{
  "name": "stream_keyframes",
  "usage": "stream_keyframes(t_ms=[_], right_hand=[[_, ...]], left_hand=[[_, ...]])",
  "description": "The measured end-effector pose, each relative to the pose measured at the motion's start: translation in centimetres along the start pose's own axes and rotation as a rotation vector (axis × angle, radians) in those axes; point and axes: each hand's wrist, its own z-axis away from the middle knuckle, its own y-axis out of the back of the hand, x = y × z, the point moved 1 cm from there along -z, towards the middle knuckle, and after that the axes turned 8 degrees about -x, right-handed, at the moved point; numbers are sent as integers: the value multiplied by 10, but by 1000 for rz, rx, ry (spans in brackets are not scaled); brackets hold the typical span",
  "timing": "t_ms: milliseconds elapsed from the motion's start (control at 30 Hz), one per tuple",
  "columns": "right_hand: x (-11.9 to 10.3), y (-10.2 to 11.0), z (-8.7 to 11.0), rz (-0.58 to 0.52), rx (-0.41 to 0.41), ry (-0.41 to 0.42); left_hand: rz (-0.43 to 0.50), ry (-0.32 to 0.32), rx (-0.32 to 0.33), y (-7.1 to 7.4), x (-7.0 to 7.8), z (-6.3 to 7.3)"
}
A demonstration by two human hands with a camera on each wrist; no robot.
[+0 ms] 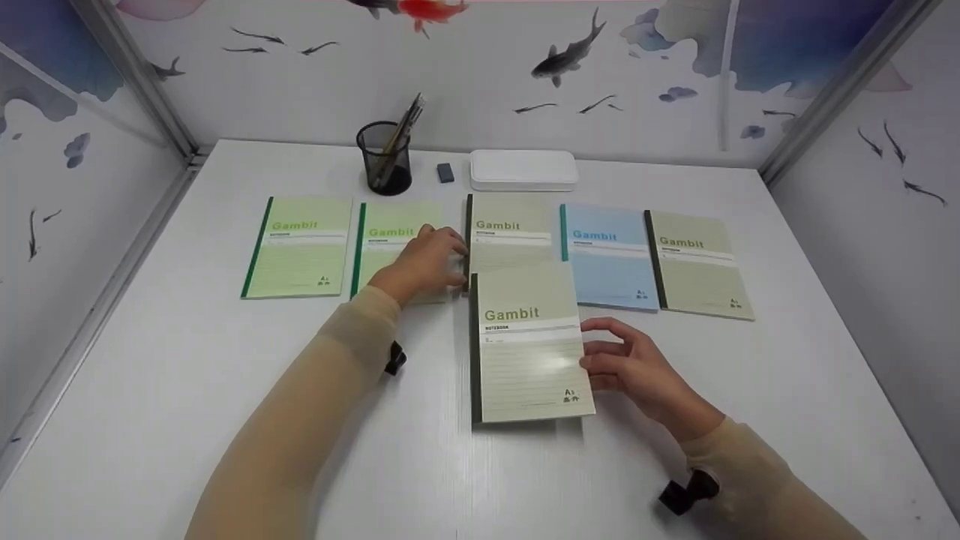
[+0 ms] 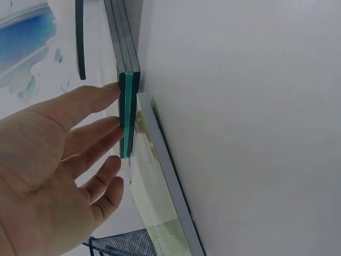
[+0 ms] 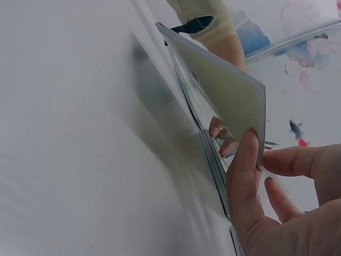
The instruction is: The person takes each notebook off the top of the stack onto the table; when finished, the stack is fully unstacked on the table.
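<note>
My right hand [image 1: 637, 371] pinches a beige Gambit notebook [image 1: 529, 367] by its right edge, thumb on one side and fingers on the other. The right wrist view shows this notebook [image 3: 224, 90] tilted up off the table. My left hand [image 1: 424, 262] is at the dark spine of another beige notebook [image 1: 514, 217] in the middle of the row. Seen from the left wrist, the fingertips [image 2: 113, 122] lie against several stacked spines [image 2: 128, 106], dark and teal. Part of a green notebook [image 1: 394, 217] is hidden by this hand.
A green notebook [image 1: 300, 247] lies at the left, a blue one [image 1: 609, 255] and a beige one [image 1: 697, 262] to the right. Behind the row stand a mesh pen cup [image 1: 386, 161], a dark eraser [image 1: 445, 173] and a white case [image 1: 523, 171].
</note>
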Motion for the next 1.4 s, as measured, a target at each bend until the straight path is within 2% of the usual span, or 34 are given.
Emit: stream_keyframes(t_ms=[167,433,733,900,1100,1267,1400], right_hand=[[3,-7,8,19,-30,-13],[10,-18,15,81,-32,-38],[3,-24,16,312,-18,-31],[0,-28,15,476,-18,-18],[-4,-36,12,669,31,-48],[-6,-43,10,775,68,-75],[-6,-47,8,816,89,-103]], left_hand=[[-1,-15,-12,2,0,-1],[9,26,-39,3,2,-2],[36,43,-28,3,3,-3],[-11,5,-28,3,2,-2],[-7,13,-17,4,3,-2],[8,23,-21,4,2,-2],[15,23,-24,4,1,-1]])
